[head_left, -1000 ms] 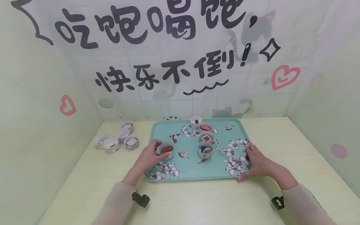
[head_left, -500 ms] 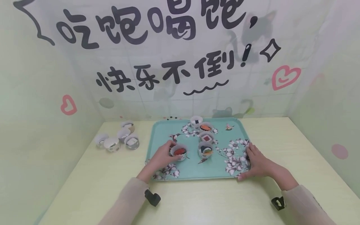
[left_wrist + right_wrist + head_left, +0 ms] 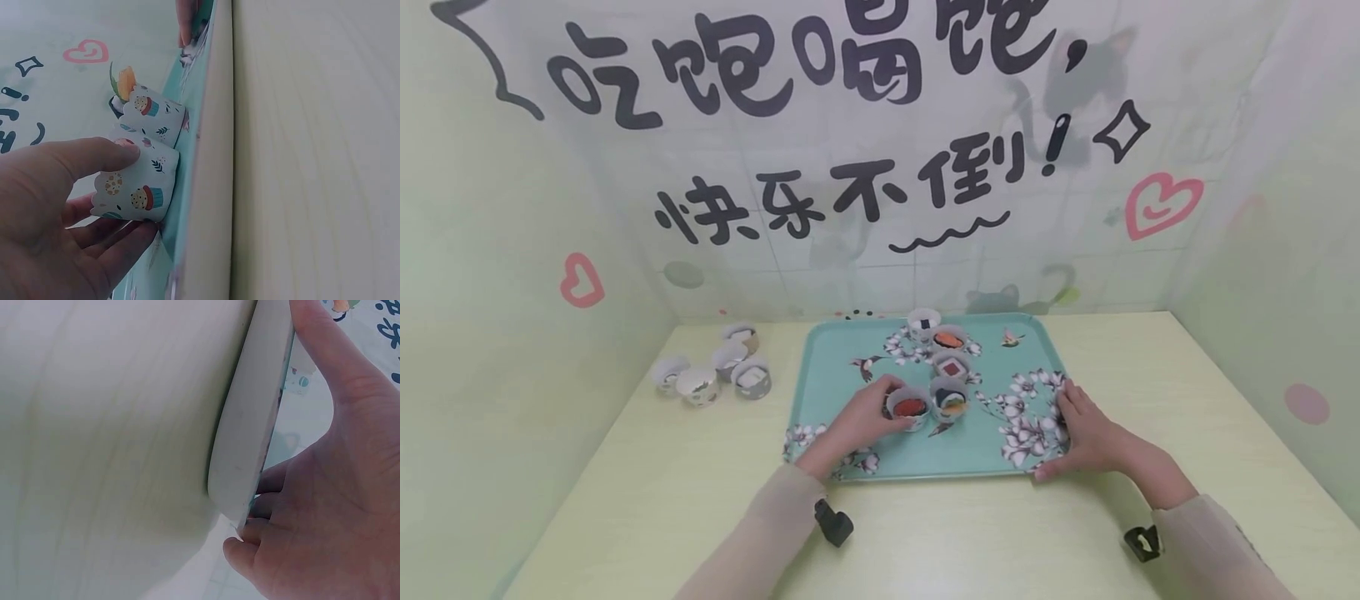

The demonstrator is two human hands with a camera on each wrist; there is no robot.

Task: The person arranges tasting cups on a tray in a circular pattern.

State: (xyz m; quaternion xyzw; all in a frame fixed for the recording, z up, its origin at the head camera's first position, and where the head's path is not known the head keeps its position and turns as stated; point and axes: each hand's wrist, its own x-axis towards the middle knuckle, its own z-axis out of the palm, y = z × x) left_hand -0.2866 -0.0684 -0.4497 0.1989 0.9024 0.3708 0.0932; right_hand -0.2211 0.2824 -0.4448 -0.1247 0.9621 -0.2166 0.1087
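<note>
- Counter [image 3: 970, 533]: pale, wood-grained, carrying everything below.
- Tray [image 3: 835, 358]: teal, printed with birds and blossoms, lying flat across the middle.
- Right hand [image 3: 1090, 433]: at the tray's near right corner, thumb and fingers clamped on its rim.
- Left hand [image 3: 861, 418]: over the tray's near left part, thumb and fingers clamped around the red-filled cup [image 3: 910, 408].
- Five paper cups [image 3: 698, 387]: bunched on the counter, left of the tray.
- Four filled cups [image 3: 951, 402]: lined up far to near on the tray; the red-filled cup stands upright just left of the nearest one, contact uncertain.
</note>
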